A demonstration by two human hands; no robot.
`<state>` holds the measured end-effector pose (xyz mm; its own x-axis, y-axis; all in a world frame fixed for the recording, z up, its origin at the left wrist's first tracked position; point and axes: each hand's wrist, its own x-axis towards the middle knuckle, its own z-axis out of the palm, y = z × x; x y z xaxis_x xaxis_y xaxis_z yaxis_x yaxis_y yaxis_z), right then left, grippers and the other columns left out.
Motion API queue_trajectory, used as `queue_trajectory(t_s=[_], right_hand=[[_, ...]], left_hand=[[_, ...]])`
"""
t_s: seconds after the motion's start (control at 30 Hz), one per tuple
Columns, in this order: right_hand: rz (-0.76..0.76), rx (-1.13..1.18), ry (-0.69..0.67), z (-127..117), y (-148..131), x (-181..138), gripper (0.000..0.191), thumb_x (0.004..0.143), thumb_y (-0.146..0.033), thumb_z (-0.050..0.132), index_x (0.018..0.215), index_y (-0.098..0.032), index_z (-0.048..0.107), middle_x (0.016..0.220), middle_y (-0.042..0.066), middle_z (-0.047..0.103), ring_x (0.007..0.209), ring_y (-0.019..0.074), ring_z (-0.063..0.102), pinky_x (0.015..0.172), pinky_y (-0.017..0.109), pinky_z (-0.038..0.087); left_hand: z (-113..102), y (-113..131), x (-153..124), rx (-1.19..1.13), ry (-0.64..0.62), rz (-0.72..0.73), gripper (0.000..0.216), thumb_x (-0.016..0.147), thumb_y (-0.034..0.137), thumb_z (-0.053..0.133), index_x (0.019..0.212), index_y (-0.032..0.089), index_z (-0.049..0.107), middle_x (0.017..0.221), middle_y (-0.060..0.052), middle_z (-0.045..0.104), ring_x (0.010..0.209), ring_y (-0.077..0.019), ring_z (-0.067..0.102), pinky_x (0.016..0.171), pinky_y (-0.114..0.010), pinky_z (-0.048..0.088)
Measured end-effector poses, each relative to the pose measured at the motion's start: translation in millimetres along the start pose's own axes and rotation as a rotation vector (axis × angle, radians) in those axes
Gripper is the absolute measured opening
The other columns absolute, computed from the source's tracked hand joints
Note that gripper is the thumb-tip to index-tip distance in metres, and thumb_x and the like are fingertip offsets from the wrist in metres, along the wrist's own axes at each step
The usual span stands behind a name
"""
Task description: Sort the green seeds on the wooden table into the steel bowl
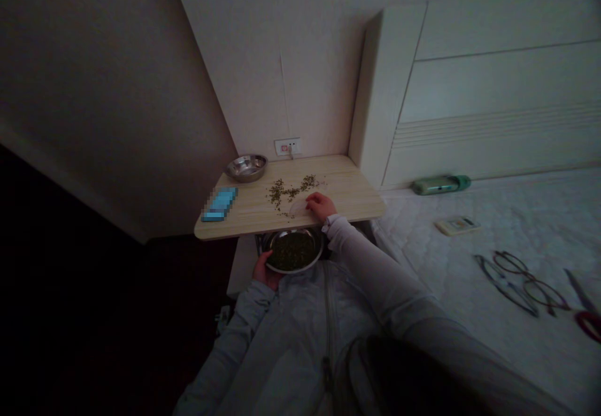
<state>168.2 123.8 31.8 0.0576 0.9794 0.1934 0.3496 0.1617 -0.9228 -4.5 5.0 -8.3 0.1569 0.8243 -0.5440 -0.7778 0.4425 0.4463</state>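
My left hand (267,272) grips the rim of a steel bowl (310,263) just below the tabletop's front edge. A layer of small dark green beans (293,250) covers the bowl's inside. Above it, my right hand (322,206) pinches a thin translucent sheet (298,206), which lies low over the wooden tabletop (244,216); its exact kind is unclear. Loose green beans (292,192) are scattered in patches just beyond the sheet. A second steel bowl (246,168) stands at the tabletop's back left corner.
A phone (220,204) with a lit blue screen lies at the tabletop's left. Behind is a wall socket (287,147). On the bed (422,241) to the right lie a green bottle (441,184), a pale remote control (457,224), glasses (533,281) and red-handled scissors (586,322).
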Motion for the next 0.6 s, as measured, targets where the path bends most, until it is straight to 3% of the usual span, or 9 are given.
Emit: queue_trajectory(t_s=[0.6], right_hand=[[0.012, 0.019, -0.028, -0.2, -1.8, -1.4, 0.010, 0.060, -0.021, 0.044, 0.065, -0.018, 0.053, 0.050, -0.006, 0.054, 0.055, 0.0084, 0.050, 0.061, 0.022, 0.038]], left_hand=[[0.3, 0.2, -1.0, 0.033, -0.004, 0.025, 0.021, 0.065, 0.020, 0.044, 0.078, 0.012, 0.059, 0.070, -0.008, 0.065, 0.090, -0.0221, 0.053, 0.079, -0.036, 0.041]])
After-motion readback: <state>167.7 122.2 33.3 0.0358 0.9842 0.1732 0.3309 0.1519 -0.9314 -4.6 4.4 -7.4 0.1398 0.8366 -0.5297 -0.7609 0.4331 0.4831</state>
